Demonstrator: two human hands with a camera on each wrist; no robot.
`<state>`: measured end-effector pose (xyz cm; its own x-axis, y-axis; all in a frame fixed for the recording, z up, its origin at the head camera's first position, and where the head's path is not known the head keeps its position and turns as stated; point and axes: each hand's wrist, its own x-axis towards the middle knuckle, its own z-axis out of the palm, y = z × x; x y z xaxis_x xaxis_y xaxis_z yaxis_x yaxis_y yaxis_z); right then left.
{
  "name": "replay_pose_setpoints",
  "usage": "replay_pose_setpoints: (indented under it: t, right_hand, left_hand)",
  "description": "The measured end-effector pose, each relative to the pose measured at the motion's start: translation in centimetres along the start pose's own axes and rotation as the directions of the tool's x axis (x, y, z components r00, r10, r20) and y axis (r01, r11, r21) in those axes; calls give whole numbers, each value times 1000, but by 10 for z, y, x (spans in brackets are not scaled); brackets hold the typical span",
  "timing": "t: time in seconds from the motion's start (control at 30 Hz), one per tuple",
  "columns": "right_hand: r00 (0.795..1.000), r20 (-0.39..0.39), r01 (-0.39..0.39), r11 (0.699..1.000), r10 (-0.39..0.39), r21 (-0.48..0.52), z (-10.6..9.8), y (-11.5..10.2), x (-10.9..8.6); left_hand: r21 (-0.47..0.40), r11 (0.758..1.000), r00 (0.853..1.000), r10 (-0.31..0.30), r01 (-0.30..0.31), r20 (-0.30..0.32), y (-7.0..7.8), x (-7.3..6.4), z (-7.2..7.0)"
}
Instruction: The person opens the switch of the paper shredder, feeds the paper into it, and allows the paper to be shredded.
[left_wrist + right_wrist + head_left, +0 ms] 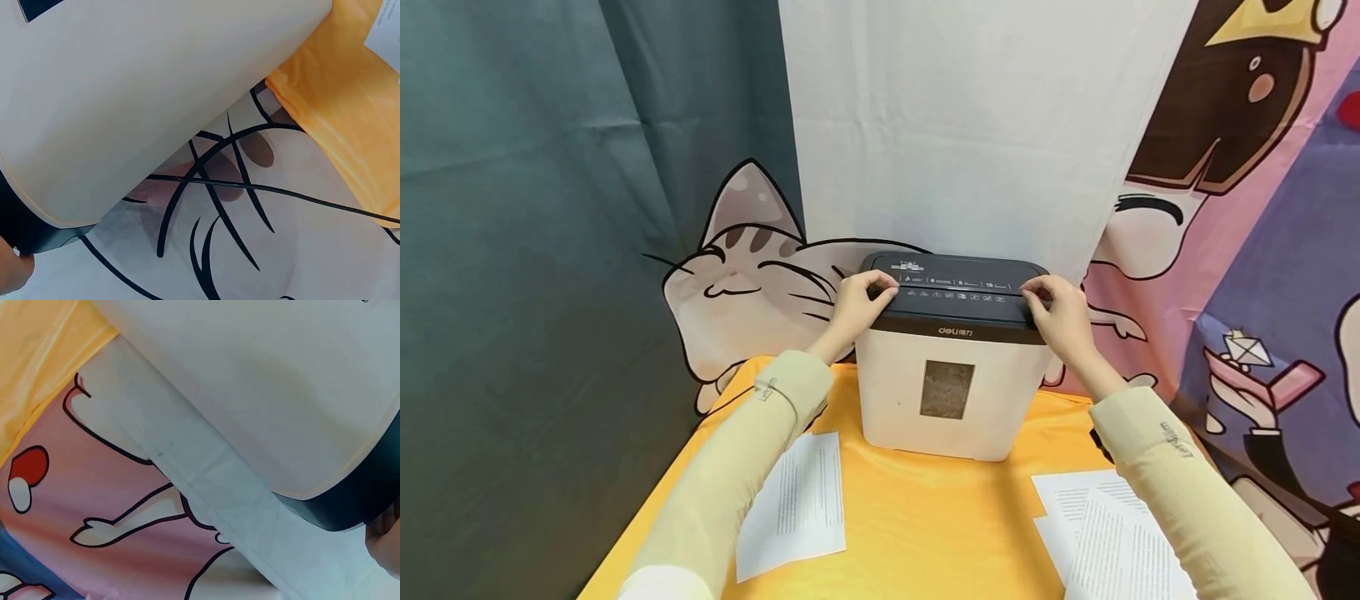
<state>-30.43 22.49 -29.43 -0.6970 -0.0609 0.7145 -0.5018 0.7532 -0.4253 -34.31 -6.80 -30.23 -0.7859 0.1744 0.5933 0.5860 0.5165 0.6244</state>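
A white paper shredder [887,392] with a dark top [970,267] stands upright in the head view. At the left end of the slot across its top is my left hand [861,302], thumb and forefinger curled together. My right hand [1060,312] mirrors it at the right end. No sheet is visible between the hands, and whether a thin edge sits under the fingertips cannot be made out. Each wrist view shows the shredder's pale side and dark rim, with part of the left hand [14,269] or right hand [384,540] at the frame's edge.
A printed sheet [805,500] lies left on the yellow tablecloth [925,525]. Several overlapping printed sheets [1112,533] lie at the right, partly behind the right sleeve. A black cord [281,190] runs beside the shredder. Cartoon-printed fabric [730,283] hangs behind.
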Motion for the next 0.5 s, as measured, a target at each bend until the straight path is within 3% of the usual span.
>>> replay_pose_setpoints:
  t: [0.27, 0.5]
  right_hand:
    - [1000, 13, 19, 1000, -19, 16, -3, -2, -7]
    - [997, -55, 63, 997, -60, 49, -3, -8, -14]
  left_hand:
    - [60, 990, 991, 131, -131, 5, -3, -17, -3]
    - [107, 969, 975, 223, -221, -13, -2, -30, -8]
